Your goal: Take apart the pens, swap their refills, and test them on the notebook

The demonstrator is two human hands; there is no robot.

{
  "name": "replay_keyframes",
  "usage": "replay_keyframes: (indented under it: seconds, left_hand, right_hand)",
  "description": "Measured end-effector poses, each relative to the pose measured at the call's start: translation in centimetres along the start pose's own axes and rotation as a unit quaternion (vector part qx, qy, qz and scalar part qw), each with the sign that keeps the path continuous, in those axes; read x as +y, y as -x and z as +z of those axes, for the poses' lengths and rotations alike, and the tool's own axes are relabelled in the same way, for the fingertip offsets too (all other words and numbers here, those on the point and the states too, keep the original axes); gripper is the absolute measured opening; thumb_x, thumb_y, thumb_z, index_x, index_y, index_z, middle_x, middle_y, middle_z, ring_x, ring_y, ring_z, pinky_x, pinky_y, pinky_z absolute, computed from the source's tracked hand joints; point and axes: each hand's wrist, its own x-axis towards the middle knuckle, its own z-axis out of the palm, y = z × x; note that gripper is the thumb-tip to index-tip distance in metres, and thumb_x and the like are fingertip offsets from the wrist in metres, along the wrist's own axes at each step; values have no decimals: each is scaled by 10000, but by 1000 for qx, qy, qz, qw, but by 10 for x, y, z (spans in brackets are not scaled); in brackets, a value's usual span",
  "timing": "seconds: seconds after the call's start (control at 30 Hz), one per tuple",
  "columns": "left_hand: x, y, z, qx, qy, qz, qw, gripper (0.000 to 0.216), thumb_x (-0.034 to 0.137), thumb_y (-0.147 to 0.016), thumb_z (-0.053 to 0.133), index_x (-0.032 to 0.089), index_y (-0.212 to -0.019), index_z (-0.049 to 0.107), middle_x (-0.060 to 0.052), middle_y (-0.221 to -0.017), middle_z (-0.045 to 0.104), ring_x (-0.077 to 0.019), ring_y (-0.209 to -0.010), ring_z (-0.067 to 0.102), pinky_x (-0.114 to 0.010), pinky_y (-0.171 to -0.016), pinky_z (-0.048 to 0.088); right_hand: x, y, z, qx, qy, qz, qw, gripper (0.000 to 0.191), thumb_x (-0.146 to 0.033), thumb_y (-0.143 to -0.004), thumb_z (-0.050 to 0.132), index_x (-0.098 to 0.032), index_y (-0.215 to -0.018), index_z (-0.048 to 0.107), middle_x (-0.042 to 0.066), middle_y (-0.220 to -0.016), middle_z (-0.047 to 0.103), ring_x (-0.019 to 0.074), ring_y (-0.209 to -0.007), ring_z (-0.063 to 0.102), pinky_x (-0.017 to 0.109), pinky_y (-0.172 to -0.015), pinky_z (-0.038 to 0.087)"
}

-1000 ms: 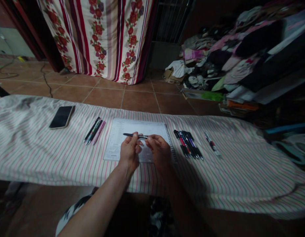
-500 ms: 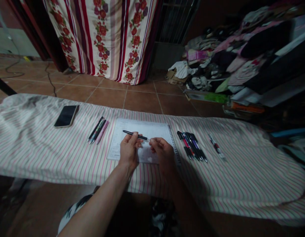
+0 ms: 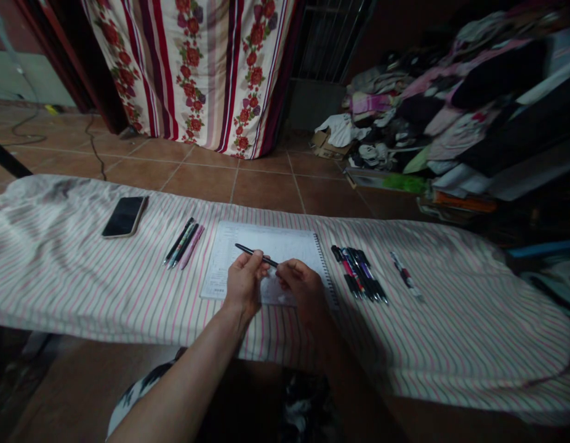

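My left hand (image 3: 243,283) and my right hand (image 3: 302,287) both pinch a dark pen (image 3: 252,251) that is held over an open spiral notebook (image 3: 266,246) on the striped cloth. The pen slants, its free end up and to the left. Three pens (image 3: 183,243) lie in a row left of the notebook. A bunch of several pens (image 3: 359,272) lies to its right, and one more pen (image 3: 405,276) rests alone further right.
A dark phone (image 3: 124,216) lies on the striped cloth (image 3: 58,264) at the left. Beyond the cloth are a tiled floor (image 3: 261,181), a floral striped curtain (image 3: 206,67) and a pile of clothes and boxes (image 3: 428,123) at the right.
The pen has tilted, its left end now higher, and my right hand has closed in along it. The view has shifted slightly.
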Motion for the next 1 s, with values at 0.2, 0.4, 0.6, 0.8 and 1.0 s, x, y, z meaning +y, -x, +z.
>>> replay_keyframes:
  seconds: [0.2, 0.4, 0.6, 0.8, 1.0]
  left_hand:
    - [8, -1, -2, 17, 29, -35, 999, 119, 90, -770, 591, 103, -657, 556, 4, -576, 570, -24, -459, 497, -115, -456, 397]
    - [11, -2, -5, 7, 36, -68, 997, 157, 71, -814, 530, 108, -662, 547, -9, -587, 567, -21, -445, 499, -92, -438, 417]
    - [9, -1, -6, 2, 30, -74, 997, 153, 83, -798, 562, 105, -647, 548, -4, -585, 559, -18, -448, 503, -89, -463, 435]
    - [7, 2, -5, -18, 24, -77, 997, 183, 125, -746, 637, 109, -604, 521, 21, -533, 535, -6, -416, 472, -82, -440, 402]
    - [7, 3, -7, -17, 9, -78, 997, 216, 148, -704, 670, 107, -568, 508, 9, -528, 537, -23, -448, 487, -103, -443, 393]
  right_hand:
    - [-9, 7, -6, -62, 20, -44, 997, 277, -412, -737, 587, -154, -714, 684, 41, -690, 666, 124, -606, 569, 238, -562, 459]
    - [-6, 5, -9, -67, 0, -30, 997, 207, -354, -678, 654, -164, -754, 685, 34, -694, 682, 117, -579, 576, 225, -531, 455]
    - [-4, 5, -9, -55, -28, 4, 998, 270, -352, -626, 708, -169, -823, 684, 25, -672, 686, 138, -599, 620, 237, -535, 485]
    - [5, 10, -1, -83, -97, 22, 992, 333, -398, -632, 712, -176, -879, 703, 27, -744, 705, 158, -668, 662, 321, -689, 550]
    - [16, 11, 5, -50, -122, 23, 991, 297, -384, -610, 735, -175, -819, 703, 27, -697, 701, 156, -628, 660, 330, -676, 564]
